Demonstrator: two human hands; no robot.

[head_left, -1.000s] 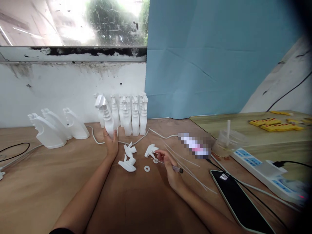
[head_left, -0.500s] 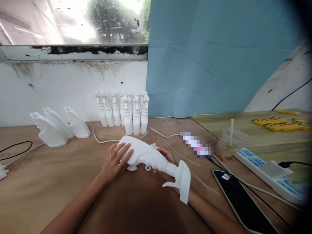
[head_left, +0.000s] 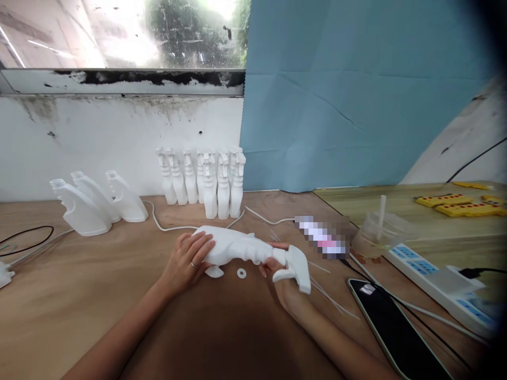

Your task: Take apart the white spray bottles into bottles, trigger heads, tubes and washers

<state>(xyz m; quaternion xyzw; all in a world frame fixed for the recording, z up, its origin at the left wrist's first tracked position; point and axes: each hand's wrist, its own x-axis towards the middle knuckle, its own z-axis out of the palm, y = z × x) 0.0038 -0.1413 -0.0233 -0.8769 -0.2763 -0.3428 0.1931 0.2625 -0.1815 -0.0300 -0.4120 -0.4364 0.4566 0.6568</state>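
Observation:
I hold a white spray bottle (head_left: 233, 246) lying on its side just above the wooden table (head_left: 79, 295). My left hand (head_left: 186, 261) wraps round its wide base. My right hand (head_left: 279, 269) grips the neck, just behind the white trigger head (head_left: 295, 266) that points right. Under the bottle lie a loose white trigger head (head_left: 214, 272) and a small white washer ring (head_left: 241, 273). Thin clear tubes (head_left: 328, 295) lie to the right of my right hand.
Several assembled white spray bottles (head_left: 206, 177) stand at the wall, with three headless bottles (head_left: 95, 203) to their left. A black phone (head_left: 392, 330), a power strip (head_left: 435, 287), a plastic cup with straw (head_left: 376, 229) and white cables sit at the right.
One second ago my left hand held a bottle upright by the row and my right held a pen-like tool. The bottle now lies across both hands and has rolled lower since half a second ago.

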